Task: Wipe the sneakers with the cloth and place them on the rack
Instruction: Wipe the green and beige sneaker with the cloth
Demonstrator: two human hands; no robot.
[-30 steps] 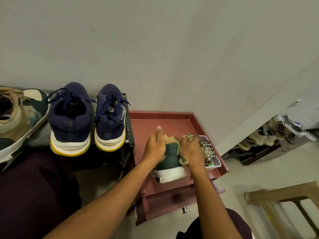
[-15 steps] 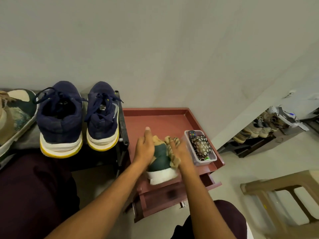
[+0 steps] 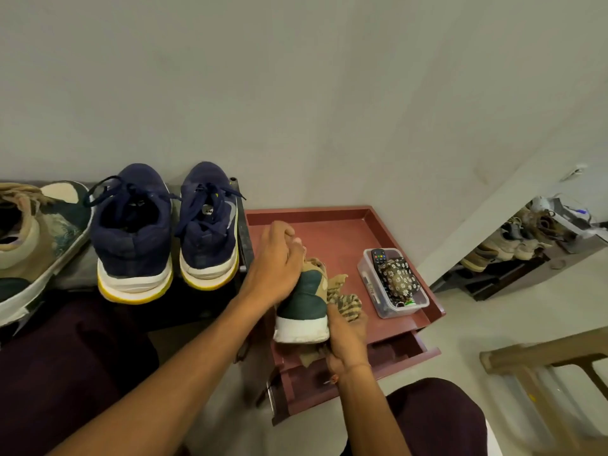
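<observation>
My left hand (image 3: 276, 263) grips the green sneaker (image 3: 304, 299) by its top, my right hand (image 3: 347, 339) pinches the cloth (image 3: 347, 302) against its side, at the front edge of the red table (image 3: 332, 222); plastic box (image 3: 399, 312) near right, raised rim behind, pale wall (image 3: 296, 93) beyond

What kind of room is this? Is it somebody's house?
Probably a home hallway: navy sneakers on a rack, more shoes on a low rack by the wall, and a remote in a tub on a red cabinet.

Green-and-tan sneaker (image 3: 307, 292), striped tan cloth (image 3: 345, 302), maroon table (image 3: 339, 238), navy sneakers (image 3: 164, 232).
</observation>
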